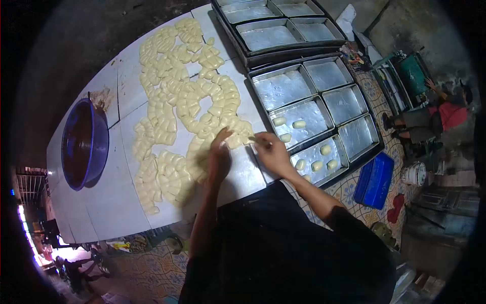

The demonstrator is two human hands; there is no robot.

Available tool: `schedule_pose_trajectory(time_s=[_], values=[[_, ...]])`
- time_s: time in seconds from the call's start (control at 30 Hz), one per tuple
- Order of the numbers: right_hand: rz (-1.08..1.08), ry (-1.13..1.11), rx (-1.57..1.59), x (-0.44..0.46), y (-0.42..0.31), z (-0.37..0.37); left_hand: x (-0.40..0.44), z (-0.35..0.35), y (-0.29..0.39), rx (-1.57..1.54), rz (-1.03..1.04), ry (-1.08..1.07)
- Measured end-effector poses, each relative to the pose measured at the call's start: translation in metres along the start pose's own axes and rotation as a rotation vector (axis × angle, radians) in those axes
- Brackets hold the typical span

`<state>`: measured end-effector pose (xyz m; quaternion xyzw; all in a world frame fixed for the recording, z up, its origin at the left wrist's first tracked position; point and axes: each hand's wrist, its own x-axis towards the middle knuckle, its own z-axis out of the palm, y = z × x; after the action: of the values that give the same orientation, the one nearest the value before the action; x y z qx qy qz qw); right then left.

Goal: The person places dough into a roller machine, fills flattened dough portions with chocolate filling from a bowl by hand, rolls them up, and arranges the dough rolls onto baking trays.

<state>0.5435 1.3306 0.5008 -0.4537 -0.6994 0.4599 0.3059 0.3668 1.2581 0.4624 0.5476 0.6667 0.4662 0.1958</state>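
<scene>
A wide, pale sheet of dough [167,114], scored or pressed into many soft lumps, lies across the white tabletop. My left hand [220,154] is at its near right edge, fingers stretched out and touching the dough. Just to the right, my right hand [272,152] has its fingers pinched together at the tip of the dough; what they hold is hidden. Beyond this hand is a dark tray set of metal baking pans [284,85]. Several small rolled dough pieces [325,150] sit in the two nearest left pans.
A purple basin [105,137] stands at the table's left. More metal pans [268,34] are stacked at the far right. A blue crate [374,181] and a white bucket [414,174] are on the tiled floor. Another person in a red top [453,116] is at the right.
</scene>
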Motion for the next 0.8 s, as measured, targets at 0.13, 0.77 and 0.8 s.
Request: schedule_pose_trajectory(time_s=[0.13, 0.77, 0.8], values=[[-0.078, 0.315, -0.359, 0.008, 0.029, 0.075, 0.028, 0.022, -0.015, 0.088, 0.199, -0.363], [-0.588, -0.140, 0.047, -0.044, -0.153, 0.074, -0.012, -0.131, 0.071, -1.563, -0.552, -0.021], [-0.614, -0.027, -0.027, -0.039, -0.160, 0.085, -0.017, -0.144, 0.059, -1.589, -0.501, 0.005]])
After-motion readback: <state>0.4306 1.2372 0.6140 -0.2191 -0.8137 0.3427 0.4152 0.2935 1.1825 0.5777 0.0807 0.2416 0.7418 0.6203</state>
